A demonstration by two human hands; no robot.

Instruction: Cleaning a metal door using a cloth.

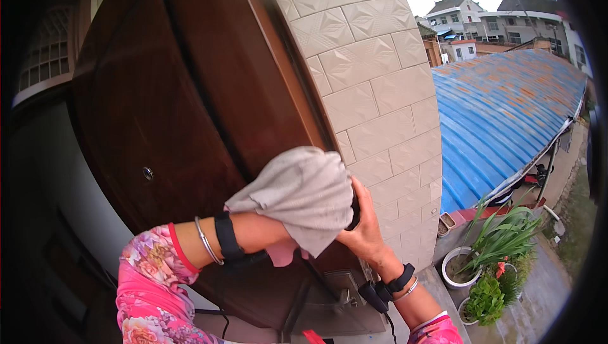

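A crumpled grey cloth (304, 187) lies against the dark brown door (190, 120) near its right edge. My left hand (280, 232) reaches in from the left and holds this cloth, which covers the fingers. Part of the cloth with a pink tint hangs below the wrist. Just right of the cloth, my right hand (363, 225) curves around a dark part at the door's edge, thumb towards the cloth and fingers upward. The cloth hides some of what it grips. Lower on the door is a metal lock plate with a handle (349, 294).
A beige tiled wall (375, 92) rises right of the door. Beyond it stretch a blue corrugated roof (498, 120) and potted plants (489, 291), one in a white pot (449, 268). A round peephole (148, 173) sits in the door. Something red (313, 337) shows at the bottom edge.
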